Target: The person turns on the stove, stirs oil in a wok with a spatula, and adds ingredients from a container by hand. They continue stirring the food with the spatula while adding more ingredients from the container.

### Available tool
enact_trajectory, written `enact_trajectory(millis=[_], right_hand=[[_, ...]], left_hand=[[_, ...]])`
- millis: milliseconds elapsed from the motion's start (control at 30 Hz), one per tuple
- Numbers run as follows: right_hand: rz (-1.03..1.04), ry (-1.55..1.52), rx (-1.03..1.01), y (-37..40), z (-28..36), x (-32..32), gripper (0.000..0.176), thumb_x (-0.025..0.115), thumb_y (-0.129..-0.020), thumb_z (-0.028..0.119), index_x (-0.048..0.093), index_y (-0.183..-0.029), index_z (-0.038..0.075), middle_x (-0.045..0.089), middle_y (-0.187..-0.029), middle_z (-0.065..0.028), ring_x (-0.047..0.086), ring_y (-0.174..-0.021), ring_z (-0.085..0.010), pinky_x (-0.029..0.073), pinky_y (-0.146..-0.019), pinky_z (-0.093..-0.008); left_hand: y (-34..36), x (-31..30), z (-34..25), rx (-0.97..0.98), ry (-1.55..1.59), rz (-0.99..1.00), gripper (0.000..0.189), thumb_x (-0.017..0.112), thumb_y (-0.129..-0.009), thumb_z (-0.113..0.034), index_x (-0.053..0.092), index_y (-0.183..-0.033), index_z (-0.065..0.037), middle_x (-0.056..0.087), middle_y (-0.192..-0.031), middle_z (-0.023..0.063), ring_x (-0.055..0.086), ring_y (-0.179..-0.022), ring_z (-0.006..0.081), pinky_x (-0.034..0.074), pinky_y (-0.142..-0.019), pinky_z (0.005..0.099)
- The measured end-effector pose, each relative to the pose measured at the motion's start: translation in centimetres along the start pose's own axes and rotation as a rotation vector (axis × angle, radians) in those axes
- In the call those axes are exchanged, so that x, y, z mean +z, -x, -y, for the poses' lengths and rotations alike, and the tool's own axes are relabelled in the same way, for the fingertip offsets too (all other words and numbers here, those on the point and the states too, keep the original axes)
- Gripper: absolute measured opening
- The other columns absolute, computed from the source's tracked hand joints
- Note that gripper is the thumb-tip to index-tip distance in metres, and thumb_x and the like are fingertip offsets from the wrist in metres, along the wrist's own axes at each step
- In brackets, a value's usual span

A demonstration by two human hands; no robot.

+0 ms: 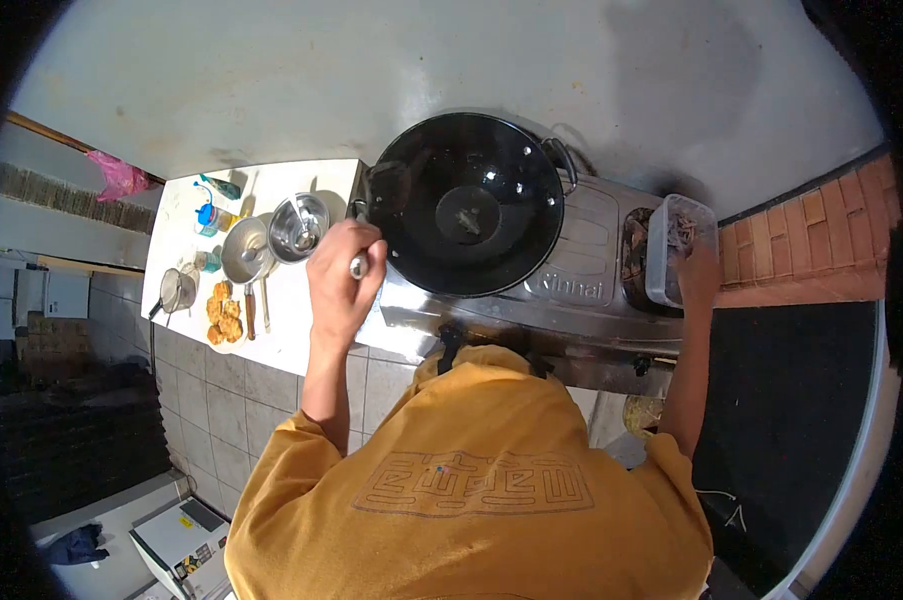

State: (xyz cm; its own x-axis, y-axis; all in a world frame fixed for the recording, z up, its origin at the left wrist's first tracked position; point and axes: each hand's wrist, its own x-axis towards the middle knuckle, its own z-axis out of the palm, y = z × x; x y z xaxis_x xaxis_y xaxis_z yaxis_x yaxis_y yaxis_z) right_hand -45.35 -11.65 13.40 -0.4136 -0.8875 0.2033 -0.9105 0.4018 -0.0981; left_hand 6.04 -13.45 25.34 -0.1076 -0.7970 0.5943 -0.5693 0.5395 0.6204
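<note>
My left hand [343, 272] is closed around a metal handle [359, 265], at the lower left of a large black wok [471, 220] on the stove. What the handle belongs to is hard to make out. A little liquid or residue lies at the wok's bottom. On the right, my right hand [698, 270] reaches to the side of a clear plastic container [661, 260] that holds thin dark pieces; its fingertips are hidden at the container. The container rests over a dark round pan or burner [635, 240] at the stove's right end.
Left of the wok, a white table [291, 345] holds a steel bowl [289, 245], a second metal bowl [241, 268], a strainer [178, 290], fried food pieces [226, 325] and a blue-topped jar [207, 218]. A wall rises behind the stove [596, 235].
</note>
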Motion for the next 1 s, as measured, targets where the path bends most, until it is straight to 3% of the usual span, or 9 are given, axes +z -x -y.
enact_trajectory(millis=[67, 233, 400, 500, 733, 867, 1000], right_hand=[[-0.003, -0.006, 0.053, 0.7, 1.3, -2.0, 0.022, 0.067, -0.082, 0.019, 0.065, -0.097, 0.002, 0.067, -0.09, -0.0196, 0.064, -0.086, -0.0392, 0.05, -0.074, -0.0484], [-0.042, -0.08, 0.111, 3.4, 3.8, -6.6, 0.02, 0.064, -0.088, 0.021, 0.068, -0.101, 0.005, 0.069, -0.089, -0.0198, 0.067, -0.087, -0.0379, 0.053, -0.074, -0.0476], [-0.108, -0.331, 0.088, 7.3, 5.9, -8.3, 0.016, 0.066, -0.089, 0.018, 0.067, -0.096, 0.004, 0.064, -0.07, -0.0151, 0.063, -0.062, -0.0327, 0.048, -0.058, -0.043], [-0.053, -0.457, 0.034, 9.3, 9.1, -9.7, 0.014, 0.066, -0.088, 0.016, 0.065, -0.092, 0.003, 0.061, -0.066, -0.0126, 0.06, -0.056, -0.0279, 0.046, -0.055, -0.041], [0.166, -0.579, -0.175, 8.1, 16.9, -9.0, 0.015, 0.066, -0.087, 0.018, 0.064, -0.088, 0.003, 0.064, -0.069, -0.0148, 0.064, -0.063, -0.0339, 0.047, -0.057, -0.0436], [0.215, -0.417, -0.353, 5.4, 21.5, -7.1, 0.012, 0.065, -0.086, 0.016, 0.068, -0.087, 0.004, 0.069, -0.082, -0.0208, 0.068, -0.079, -0.0392, 0.053, -0.068, -0.0484], [0.235, -0.26, -0.495, 2.7, 25.1, -3.5, 0.011, 0.064, -0.083, 0.01, 0.071, -0.086, 0.001, 0.07, -0.085, -0.0215, 0.069, -0.082, -0.0393, 0.056, -0.072, -0.047]], left_hand=[[-1.1, 0.0, -0.4, 0.173, -0.023, 0.126, 0.011, 0.066, -0.078, 0.003, 0.057, -0.084, 0.0, 0.06, -0.079, 0.012, 0.059, -0.071, 0.0286, 0.047, -0.066, 0.0349], [-2.0, -0.5, -0.3, 0.122, 0.05, 0.197, 0.01, 0.065, -0.079, 0.003, 0.056, -0.083, 0.001, 0.059, -0.078, 0.0113, 0.059, -0.071, 0.0284, 0.047, -0.067, 0.035], [-0.7, -0.5, -0.4, 0.052, 0.014, 0.125, 0.007, 0.063, -0.081, 0.004, 0.057, -0.083, 0.0, 0.059, -0.077, 0.0118, 0.059, -0.07, 0.0275, 0.047, -0.067, 0.0337], [0.3, -0.8, -0.8, -0.012, 0.003, 0.057, 0.006, 0.061, -0.082, 0.005, 0.056, -0.082, 0.001, 0.059, -0.077, 0.0117, 0.057, -0.068, 0.0259, 0.046, -0.065, 0.0325], [2.6, -1.4, -1.2, -0.024, 0.042, -0.035, 0.007, 0.06, -0.084, 0.005, 0.055, -0.082, 0.001, 0.061, -0.078, 0.0118, 0.056, -0.066, 0.0232, 0.045, -0.063, 0.0301], [3.5, -1.9, -1.6, -0.023, 0.053, -0.068, 0.007, 0.06, -0.085, 0.004, 0.055, -0.081, 0.001, 0.061, -0.078, 0.0118, 0.057, -0.065, 0.0221, 0.045, -0.062, 0.0296], [4.3, -2.5, -2.2, -0.044, 0.049, -0.102, 0.007, 0.059, -0.087, 0.004, 0.055, -0.081, 0.001, 0.061, -0.077, 0.0116, 0.057, -0.064, 0.0204, 0.045, -0.062, 0.0292]])
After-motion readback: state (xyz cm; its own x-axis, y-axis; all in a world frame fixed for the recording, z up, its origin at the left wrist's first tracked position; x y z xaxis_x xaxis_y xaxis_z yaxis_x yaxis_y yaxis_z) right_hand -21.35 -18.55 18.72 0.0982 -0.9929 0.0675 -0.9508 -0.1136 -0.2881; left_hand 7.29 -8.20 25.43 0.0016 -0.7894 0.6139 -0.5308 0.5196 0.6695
